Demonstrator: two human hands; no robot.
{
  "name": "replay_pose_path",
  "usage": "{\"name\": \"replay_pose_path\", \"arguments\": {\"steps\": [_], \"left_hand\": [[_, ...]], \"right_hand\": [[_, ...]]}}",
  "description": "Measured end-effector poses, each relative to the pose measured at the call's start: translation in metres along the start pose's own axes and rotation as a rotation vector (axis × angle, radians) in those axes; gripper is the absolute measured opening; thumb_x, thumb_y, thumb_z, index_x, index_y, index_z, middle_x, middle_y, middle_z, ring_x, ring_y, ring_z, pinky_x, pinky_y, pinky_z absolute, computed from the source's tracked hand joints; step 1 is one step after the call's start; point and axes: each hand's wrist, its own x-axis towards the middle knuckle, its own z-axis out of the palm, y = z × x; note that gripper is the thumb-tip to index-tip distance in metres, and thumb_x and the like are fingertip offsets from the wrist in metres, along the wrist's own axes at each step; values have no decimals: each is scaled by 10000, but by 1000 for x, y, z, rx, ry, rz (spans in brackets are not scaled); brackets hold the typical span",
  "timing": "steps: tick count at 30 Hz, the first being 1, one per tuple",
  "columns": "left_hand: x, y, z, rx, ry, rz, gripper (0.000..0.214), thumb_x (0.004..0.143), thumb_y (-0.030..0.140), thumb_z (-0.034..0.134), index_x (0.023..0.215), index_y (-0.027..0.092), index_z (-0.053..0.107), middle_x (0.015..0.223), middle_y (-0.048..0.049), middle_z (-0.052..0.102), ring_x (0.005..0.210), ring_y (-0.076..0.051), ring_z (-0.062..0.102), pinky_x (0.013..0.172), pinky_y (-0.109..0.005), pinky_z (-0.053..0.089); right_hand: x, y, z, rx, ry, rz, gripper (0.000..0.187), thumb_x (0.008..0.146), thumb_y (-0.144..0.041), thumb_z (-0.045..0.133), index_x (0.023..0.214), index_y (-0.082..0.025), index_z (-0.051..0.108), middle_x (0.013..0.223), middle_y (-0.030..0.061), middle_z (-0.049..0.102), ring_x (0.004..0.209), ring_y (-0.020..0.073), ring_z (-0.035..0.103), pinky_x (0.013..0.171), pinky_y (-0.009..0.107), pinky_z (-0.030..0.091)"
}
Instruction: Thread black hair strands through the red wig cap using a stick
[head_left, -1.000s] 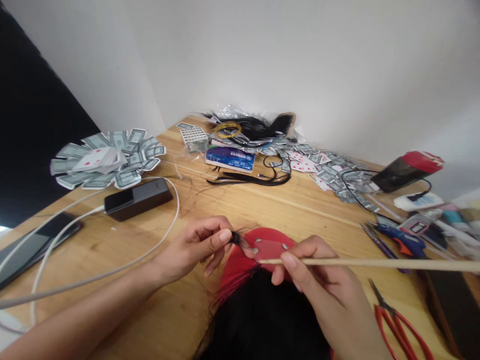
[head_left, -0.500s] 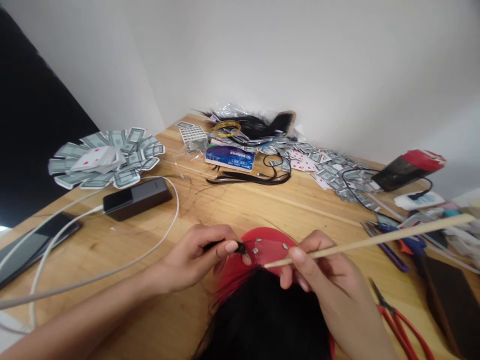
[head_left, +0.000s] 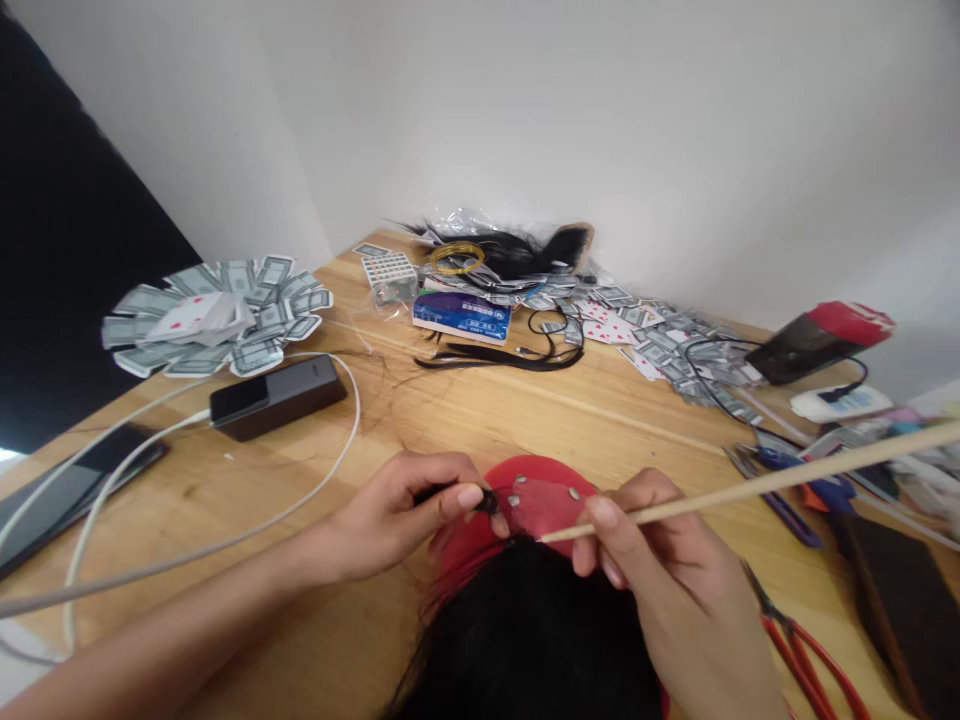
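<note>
In front of me is a red rounded form (head_left: 536, 470), with several silver pins (head_left: 574, 493) at its far end. Long black hair (head_left: 532, 630) covers its near side. At the left edge of the form, my left hand (head_left: 420, 515) is closed, pinching a small lock of black hair (head_left: 487, 498). My right hand (head_left: 667, 560) is closed on a long, thin wooden stick (head_left: 787, 483), its narrow tip meeting the hairline. Whether a hook or needle sits at that tip is too small to tell.
Red-handled scissors (head_left: 806, 650) and pliers (head_left: 772, 490) lie to the right. A power bank (head_left: 277, 395) with white cables and a phone (head_left: 82, 490) are at left. Behind are a blue box (head_left: 461, 318), cut playing cards (head_left: 675, 350) and a card bowl (head_left: 281, 335).
The stick's tip has shifted slightly right along the hairline with my right hand. My left hand keeps its pinch and has barely moved.
</note>
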Motion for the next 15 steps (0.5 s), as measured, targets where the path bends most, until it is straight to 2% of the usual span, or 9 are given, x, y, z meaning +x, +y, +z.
{"name": "replay_pose_path", "arguments": {"steps": [3, 8, 12, 15], "left_hand": [[4, -3, 0, -107, 24, -70, 373, 948, 468, 536, 816, 136, 640, 839, -64, 723, 476, -59, 507, 471, -187, 411], [10, -5, -3, -178, 95, -183, 359, 906, 483, 579, 761, 156, 602, 717, -18, 690, 423, -47, 465, 413, -180, 285], [17, -13, -9, -149, 303, -250, 375, 866, 497, 609, 732, 148, 637, 467, 60, 481, 381, -47, 365, 401, -185, 183], [22, -25, -18, -176, 506, -246, 384, 827, 506, 636, 710, 140, 621, 531, 52, 498, 381, -29, 318, 401, -178, 166]], "right_hand": [[-1, -1, 1, 7, 3, -6, 370, 934, -443, 585, 633, -232, 535, 511, -55, 585, 464, 100, 534, 479, 186, 430], [-6, -8, 6, 72, 131, 53, 347, 922, -412, 608, 636, -230, 533, 525, -60, 577, 483, 99, 506, 510, 190, 425], [-7, -10, 8, 91, 161, 19, 299, 912, -367, 628, 656, -228, 564, 551, -55, 609, 480, 90, 509, 501, 178, 436], [-7, -10, 4, 54, 185, -53, 267, 910, -340, 639, 669, -231, 603, 561, -49, 632, 477, 84, 542, 479, 160, 451]]}}
